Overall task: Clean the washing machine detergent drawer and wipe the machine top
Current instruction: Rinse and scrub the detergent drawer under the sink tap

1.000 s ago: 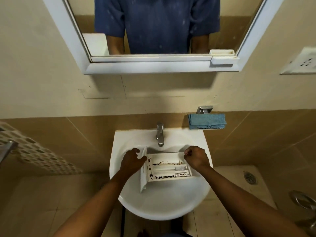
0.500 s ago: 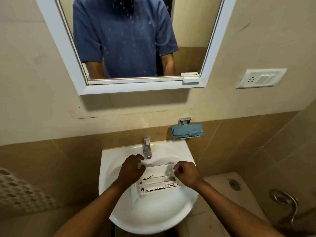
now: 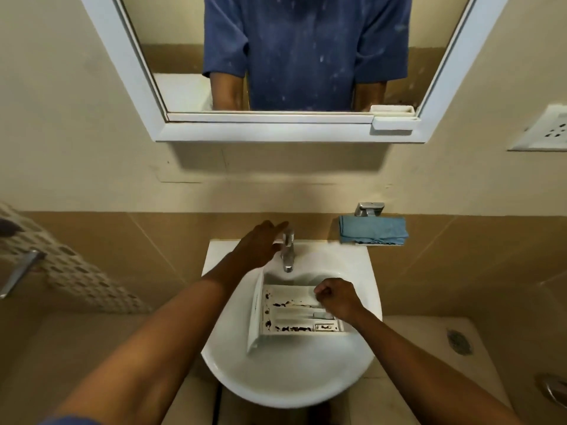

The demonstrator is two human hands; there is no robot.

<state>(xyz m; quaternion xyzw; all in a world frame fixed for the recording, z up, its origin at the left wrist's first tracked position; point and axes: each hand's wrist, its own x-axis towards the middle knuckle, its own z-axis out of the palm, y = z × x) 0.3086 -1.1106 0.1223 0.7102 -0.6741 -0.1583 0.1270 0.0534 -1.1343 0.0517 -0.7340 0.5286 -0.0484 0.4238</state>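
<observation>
Beige-tiled washroom; glossy white ceramic basin. Detergent drawer, rectangular white plastic, dark-stained, lies inside, its end gripped by right hand. Left hand, fingers extended, at chrome tap.

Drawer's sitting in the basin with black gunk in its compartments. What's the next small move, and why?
Probably open the tap with the left hand. That hand is at the tap's top, and no water is visibly running. The right hand grips the detergent drawer in the sink just in front of the tap, with dark residue in its compartments, so rinsing looks due.
</observation>
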